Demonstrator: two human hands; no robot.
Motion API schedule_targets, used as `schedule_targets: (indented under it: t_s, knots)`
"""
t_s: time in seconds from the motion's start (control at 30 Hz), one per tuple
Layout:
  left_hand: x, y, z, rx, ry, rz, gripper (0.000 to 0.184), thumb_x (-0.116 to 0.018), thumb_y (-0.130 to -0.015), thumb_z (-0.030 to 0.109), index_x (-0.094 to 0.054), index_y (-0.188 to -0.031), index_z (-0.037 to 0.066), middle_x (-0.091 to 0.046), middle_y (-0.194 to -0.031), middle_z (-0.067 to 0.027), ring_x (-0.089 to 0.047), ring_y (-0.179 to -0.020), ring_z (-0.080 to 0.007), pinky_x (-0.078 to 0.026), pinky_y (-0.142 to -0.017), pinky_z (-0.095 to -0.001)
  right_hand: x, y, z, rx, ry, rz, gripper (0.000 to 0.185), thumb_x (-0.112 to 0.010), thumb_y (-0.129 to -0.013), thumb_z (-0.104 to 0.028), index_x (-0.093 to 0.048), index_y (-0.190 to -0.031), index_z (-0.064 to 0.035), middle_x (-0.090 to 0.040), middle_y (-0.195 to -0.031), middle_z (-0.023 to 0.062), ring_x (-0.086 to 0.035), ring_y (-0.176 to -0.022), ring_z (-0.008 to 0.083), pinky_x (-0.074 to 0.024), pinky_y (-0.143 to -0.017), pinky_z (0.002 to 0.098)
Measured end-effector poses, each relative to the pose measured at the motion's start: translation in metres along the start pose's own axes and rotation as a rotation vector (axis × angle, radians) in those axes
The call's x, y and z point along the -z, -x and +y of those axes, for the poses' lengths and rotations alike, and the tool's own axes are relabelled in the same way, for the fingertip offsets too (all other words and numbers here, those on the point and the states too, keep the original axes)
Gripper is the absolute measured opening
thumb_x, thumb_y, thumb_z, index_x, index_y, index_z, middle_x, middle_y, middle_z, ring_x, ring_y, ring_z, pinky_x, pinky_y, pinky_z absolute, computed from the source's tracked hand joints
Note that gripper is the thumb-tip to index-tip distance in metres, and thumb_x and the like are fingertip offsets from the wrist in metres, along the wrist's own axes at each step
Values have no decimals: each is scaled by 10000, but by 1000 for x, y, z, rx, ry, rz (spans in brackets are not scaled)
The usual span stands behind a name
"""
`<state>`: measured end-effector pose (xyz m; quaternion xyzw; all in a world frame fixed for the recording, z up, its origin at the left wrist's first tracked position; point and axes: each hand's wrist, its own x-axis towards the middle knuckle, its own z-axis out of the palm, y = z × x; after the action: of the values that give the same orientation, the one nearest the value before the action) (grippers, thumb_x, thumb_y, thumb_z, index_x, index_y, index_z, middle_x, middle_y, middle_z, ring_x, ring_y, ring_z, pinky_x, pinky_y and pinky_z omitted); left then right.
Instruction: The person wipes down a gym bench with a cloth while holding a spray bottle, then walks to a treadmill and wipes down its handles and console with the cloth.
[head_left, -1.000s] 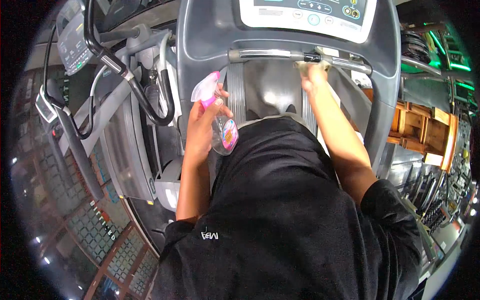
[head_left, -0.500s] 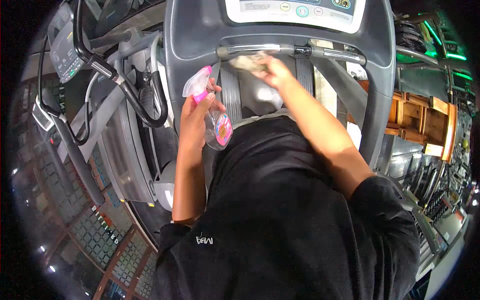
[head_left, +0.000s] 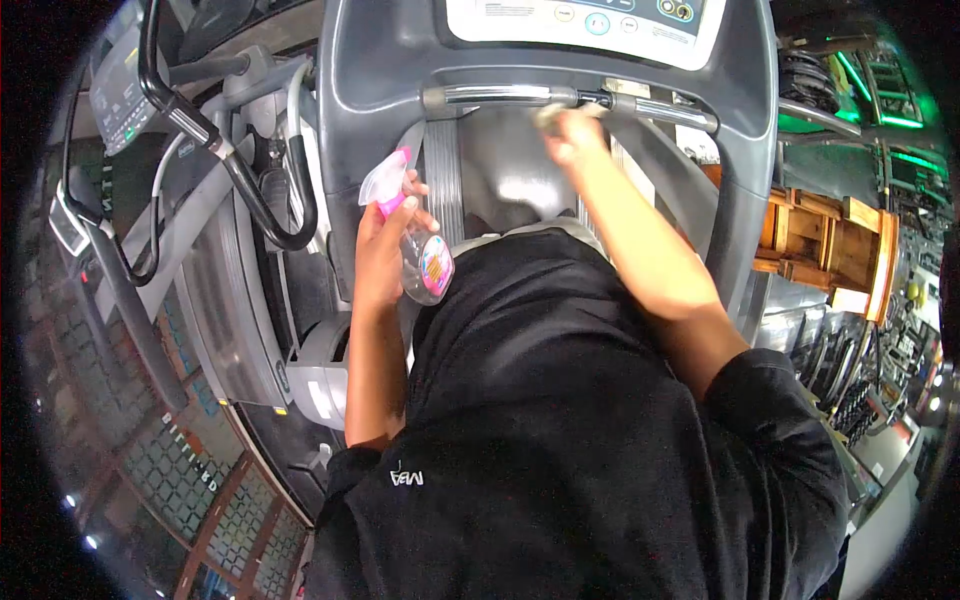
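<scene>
A clear spray bottle (head_left: 428, 265) with a pink and white trigger head is held upright, slightly tilted, in front of the treadmill. My left hand (head_left: 378, 245) is wrapped around its neck. Just below the treadmill's metal handlebar (head_left: 500, 95), my right hand (head_left: 577, 140) is closed on a light-coloured cloth (head_left: 548, 118), blurred by motion. The cloth is close to the bar's middle; whether it touches the bar I cannot tell. Above the bar is the treadmill's console panel (head_left: 590, 25) with printed round buttons.
An elliptical machine with curved black handles (head_left: 270, 235) stands to the left. On the right is a wooden shelf unit (head_left: 825, 245), with gym equipment behind it. Grey treadmill uprights (head_left: 745, 210) flank my arms. Windows (head_left: 190, 480) lie at lower left.
My right hand and the cloth have moved right along the handlebar. My left hand still holds the spray bottle, and the whole view has shifted slightly.
</scene>
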<state>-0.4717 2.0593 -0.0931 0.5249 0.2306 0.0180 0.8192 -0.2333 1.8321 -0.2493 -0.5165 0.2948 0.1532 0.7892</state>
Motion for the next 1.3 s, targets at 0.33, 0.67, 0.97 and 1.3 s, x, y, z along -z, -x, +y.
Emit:
schedule_targets:
  t_s: [0.33, 0.67, 0.97, 1.3]
  knots:
    - [-46, 6, 17, 6, -82, 40, 422, -591, -1011, 161, -544, -1387, -25, -639, -1165, -100, -644, -819, -172, -510, -792, -322, -41, -21, 66, -583, -457, -467, 469, -502, -974, 53, -429, -1402, -125, -618, -1263, 196, -685, -1102, 366, -552, -967, 603]
    - [-121, -15, -5, 18, -89, -7, 394, -586, -1023, 176, -561, -1368, -10, -641, -1157, -79, -651, -812, -158, -508, -784, -308, 181, -48, -103, -310, -327, -98, 267, -444, -1006, -27, -555, -1241, 34, -636, -1244, 236, -647, -1150, 371, -535, -1010, 551]
    - [-153, -18, -13, -18, -101, 1, 410, -594, -1019, 199, -560, -1374, -3, -651, -1158, -71, -655, -801, -159, -508, -773, -308, 207, -58, -130, 47, -496, 126, 275, -370, -1066, -125, -586, -1160, 18, -690, -1071, 174, -727, -922, 331, -651, -803, 463]
    - [-186, -16, -13, -11, -129, -39, 412, -604, -1016, 219, -566, -1369, 11, -660, -1155, -74, -663, -806, -158, -514, -747, -308, 113, 21, -129, -380, -144, -517, 385, -414, -1049, -166, -619, -1231, 104, -729, -1128, 246, -762, -937, 310, -655, -780, 464]
